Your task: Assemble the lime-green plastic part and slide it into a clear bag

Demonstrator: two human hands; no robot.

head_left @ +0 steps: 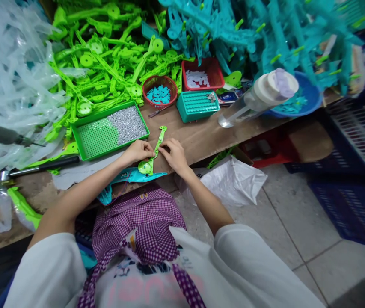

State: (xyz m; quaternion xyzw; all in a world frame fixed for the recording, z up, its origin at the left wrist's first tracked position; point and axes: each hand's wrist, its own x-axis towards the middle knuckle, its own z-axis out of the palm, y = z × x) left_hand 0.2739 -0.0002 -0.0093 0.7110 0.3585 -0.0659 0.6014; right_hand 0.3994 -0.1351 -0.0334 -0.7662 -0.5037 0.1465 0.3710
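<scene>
A lime-green plastic part [145, 167], with a round disc at its near end and a narrow arm reaching away, lies at the table's front edge. My left hand [139, 151] is closed in a pinch at the part's middle, its fingertips touching it. From the other side, my right hand [174, 156] pinches at the edge of the narrow arm. Any small piece between my fingertips is too small to make out. Beneath the disc end lies a turquoise plastic part [131, 175], partly overhanging the edge.
A green tray [100, 152] of small metal pieces stands beyond my left hand. Farther back are a red basket [160, 102], a red bin [203, 87], a teal box [198, 112] and a bottle [249, 100]. A hammer [44, 167] lies left; a power screwdriver [2, 133] hangs above.
</scene>
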